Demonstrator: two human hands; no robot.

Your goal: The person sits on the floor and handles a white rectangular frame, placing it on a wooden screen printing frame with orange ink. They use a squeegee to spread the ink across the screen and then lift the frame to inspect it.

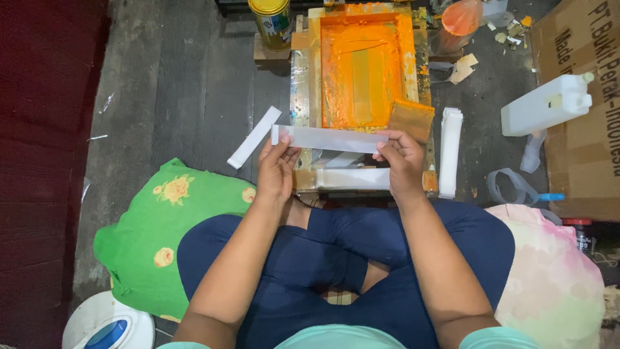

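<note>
I hold a long clear plastic strip (329,138) level between both hands, in front of me. My left hand (276,167) pinches its left end and my right hand (400,158) pinches its right end. Just beyond it lies a wooden screen frame (418,58) smeared with orange ink, with a squeegee (411,119) resting at its near right corner. Another white strip (352,179) lies on the frame's near edge under my hands.
A white strip (254,137) lies on the floor at left, and a stack of strips (450,152) at right. A yellow can (272,22), a white jerrycan (546,105), a cardboard box (581,110), a green cushion (152,239) and a fan (106,323) surround me.
</note>
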